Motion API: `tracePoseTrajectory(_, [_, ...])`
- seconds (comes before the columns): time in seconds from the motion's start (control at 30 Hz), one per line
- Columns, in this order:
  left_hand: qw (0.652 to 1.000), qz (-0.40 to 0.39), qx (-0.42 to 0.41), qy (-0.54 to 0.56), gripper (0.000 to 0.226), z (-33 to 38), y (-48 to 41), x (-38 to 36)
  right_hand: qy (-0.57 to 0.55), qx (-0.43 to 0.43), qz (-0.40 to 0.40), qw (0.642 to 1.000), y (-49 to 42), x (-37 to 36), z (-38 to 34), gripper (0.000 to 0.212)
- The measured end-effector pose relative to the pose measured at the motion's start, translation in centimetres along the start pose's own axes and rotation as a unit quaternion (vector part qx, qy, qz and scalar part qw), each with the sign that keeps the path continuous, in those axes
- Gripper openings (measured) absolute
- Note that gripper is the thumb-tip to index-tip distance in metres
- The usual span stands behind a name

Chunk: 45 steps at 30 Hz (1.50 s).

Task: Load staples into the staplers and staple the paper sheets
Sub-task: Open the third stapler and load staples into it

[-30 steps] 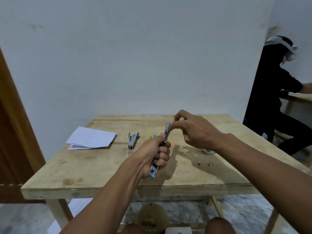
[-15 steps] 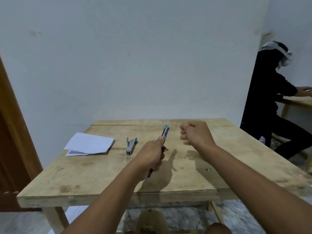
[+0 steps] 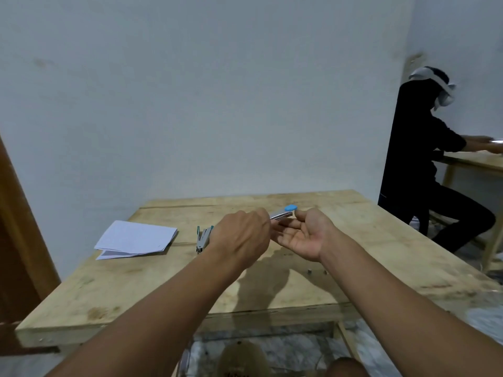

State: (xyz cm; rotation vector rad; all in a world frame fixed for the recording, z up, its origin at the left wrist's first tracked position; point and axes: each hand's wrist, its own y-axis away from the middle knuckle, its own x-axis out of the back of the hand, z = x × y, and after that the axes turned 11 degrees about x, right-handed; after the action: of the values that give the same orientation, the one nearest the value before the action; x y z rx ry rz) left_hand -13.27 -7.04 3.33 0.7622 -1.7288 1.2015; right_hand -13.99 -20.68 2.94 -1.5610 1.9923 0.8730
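Holding blue stapler (image 3: 283, 213) in left hand (image 3: 242, 238)

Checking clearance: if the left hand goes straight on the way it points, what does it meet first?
The right hand. The left hand points at its upturned palm, and the stapler it grips ends beside the right fingers; whether they touch is unclear.

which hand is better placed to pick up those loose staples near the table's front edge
Right, probably. The right hand is open, palm up, and the staples lie just below it on the table. The left hand is busy: it grips the blue stapler.
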Motion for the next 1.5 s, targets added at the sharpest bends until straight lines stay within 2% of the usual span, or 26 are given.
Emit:
tracePoseTrajectory(0.23, [0.998, -0.010, 0.033, 0.055, 0.019, 0.6, -0.4, -0.8, 0.028, 0.023, -0.008, 0.999, -0.7, 0.6, -1.1, 0.048])
tracePoseTrajectory(0.3, [0.995, -0.013, 0.052, 0.088, 0.027, 0.4, -1.0, -1.0, 0.062, 0.024, -0.002, 0.998, -0.9, 0.9, -1.4, 0.046])
tracePoseTrajectory(0.37, [0.988, -0.050, 0.071, 0.131, 0.041, 0.3, -1.4, -1.1, 0.153, 0.038, 0.022, 0.987, -1.0, 1.3, -1.7, 0.037])
tracePoseTrajectory(0.43, [0.970, -0.115, 0.088, 0.196, 0.046, 0.2, -1.8, -1.3, 0.295, 0.090, 0.037, 0.951, -0.7, 1.5, -1.9, 0.017])
tracePoseTrajectory(0.47, [0.951, -0.156, 0.100, 0.247, 0.047, 0.0, -1.9, -1.4, 0.382, 0.141, 0.033, 0.913, -0.7, 1.7, -2.1, 0.008])
tracePoseTrajectory(0.5, [0.915, -0.210, 0.119, 0.323, 0.047, -0.1, -1.9, -1.7, 0.480, 0.204, 0.019, 0.853, -0.6, 2.1, -2.2, 0.003])
tracePoseTrajectory(0.57, [0.813, -0.310, 0.167, 0.464, 0.045, -0.6, -1.7, -2.0, 0.672, 0.314, -0.057, 0.669, -0.1, 2.7, -2.6, 0.019])
tracePoseTrajectory(0.6, [0.770, -0.347, 0.179, 0.505, 0.044, -0.8, -1.5, -2.1, 0.734, 0.337, -0.109, 0.579, 0.2, 2.8, -2.7, 0.028])
tracePoseTrajectory(0.67, [0.708, -0.403, 0.187, 0.549, 0.044, -1.2, -1.3, -2.5, 0.811, 0.351, -0.170, 0.437, 0.5, 3.0, -2.7, 0.041])
tracePoseTrajectory(0.73, [0.668, -0.440, 0.188, 0.569, 0.043, -1.7, -1.0, -2.6, 0.843, 0.376, -0.175, 0.341, 0.5, 3.5, -2.8, 0.046])
tracePoseTrajectory(0.83, [0.637, -0.468, 0.190, 0.582, 0.044, -2.3, -0.9, -2.6, 0.834, 0.441, -0.177, 0.280, 0.2, 4.0, -2.6, 0.045])
tracePoseTrajectory(0.97, [0.648, -0.495, 0.166, 0.554, 0.042, -2.4, -0.9, -2.2, 0.808, 0.495, -0.175, 0.268, -0.2, 4.0, -2.1, 0.039])
tracePoseTrajectory(1.03, [0.652, -0.516, 0.148, 0.536, 0.039, -2.4, -0.7, -2.2, 0.818, 0.490, -0.185, 0.238, -0.2, 3.6, -2.1, 0.030])
tracePoseTrajectory(1.1, [0.670, -0.522, 0.129, 0.512, 0.033, -2.3, -0.7, -2.6, 0.849, 0.446, -0.199, 0.203, 0.1, 3.1, -2.3, 0.030])
tracePoseTrajectory(1.13, [0.695, -0.514, 0.124, 0.488, 0.027, -2.2, -0.7, -2.7, 0.864, 0.422, -0.206, 0.182, 0.2, 3.0, -2.3, 0.031])
tracePoseTrajectory(1.17, [0.740, -0.493, 0.117, 0.442, 0.019, -2.0, -0.8, -2.7, 0.875, 0.403, -0.212, 0.164, 0.2, 2.9, -2.2, 0.031])
tracePoseTrajectory(1.23, [0.868, -0.404, 0.074, 0.279, 0.022, -1.5, -1.2, -2.9, 0.888, 0.376, -0.219, 0.147, 0.0, 3.0, -1.8, 0.031])
tracePoseTrajectory(1.27, [0.915, -0.347, 0.046, 0.201, 0.028, -1.3, -1.3, -3.0, 0.893, 0.365, -0.218, 0.148, -0.1, 3.1, -1.7, 0.030])
tracePoseTrajectory(1.3, [0.945, -0.289, 0.021, 0.151, 0.030, -1.0, -1.3, -3.1, 0.896, 0.354, -0.216, 0.156, -0.3, 3.2, -1.5, 0.030])
tracePoseTrajectory(1.37, [0.970, -0.214, -0.002, 0.113, 0.028, -0.9, -1.0, -3.2, 0.897, 0.333, -0.215, 0.197, -0.8, 3.4, -1.3, 0.027])
tracePoseTrajectory(1.5, [0.985, -0.141, -0.049, 0.091, 0.030, -1.0, -0.6, -4.9, 0.876, 0.260, -0.226, 0.338, -1.4, 3.8, -1.1, 0.018])
